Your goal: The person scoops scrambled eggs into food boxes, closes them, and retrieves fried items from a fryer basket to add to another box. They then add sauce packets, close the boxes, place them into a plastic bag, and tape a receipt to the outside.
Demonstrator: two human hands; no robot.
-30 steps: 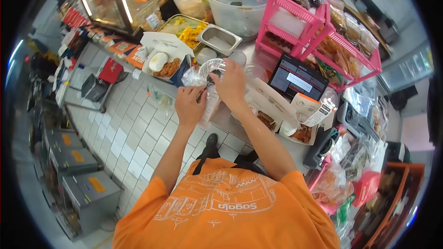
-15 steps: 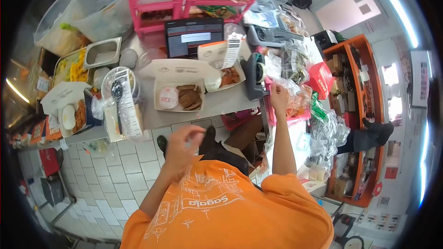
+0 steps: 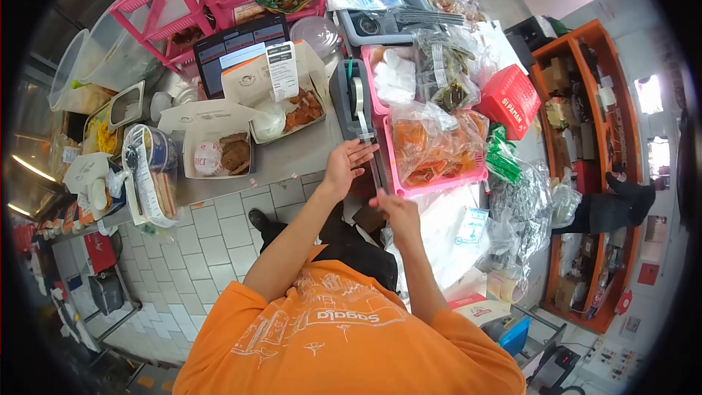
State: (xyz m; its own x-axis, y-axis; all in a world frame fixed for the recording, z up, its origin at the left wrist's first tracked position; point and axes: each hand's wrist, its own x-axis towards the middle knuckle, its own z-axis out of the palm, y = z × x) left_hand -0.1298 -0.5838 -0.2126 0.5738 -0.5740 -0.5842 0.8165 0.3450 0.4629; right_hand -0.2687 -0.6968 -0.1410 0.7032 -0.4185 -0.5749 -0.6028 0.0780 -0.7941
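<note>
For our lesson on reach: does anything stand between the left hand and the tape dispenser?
Nothing visible does: the left hand is close to the dispenser, beside the tape stretched toward the right hand.

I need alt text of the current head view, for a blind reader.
A person's right hand seems to hold a strip of tape running from a dispenser, the left hand close by. Open food boxes stand on the counter at left, a pink basket of bagged items at right.

Takeaway kitchen, boxed meals [image 3: 235,155], receipt [image 3: 282,71]
</note>
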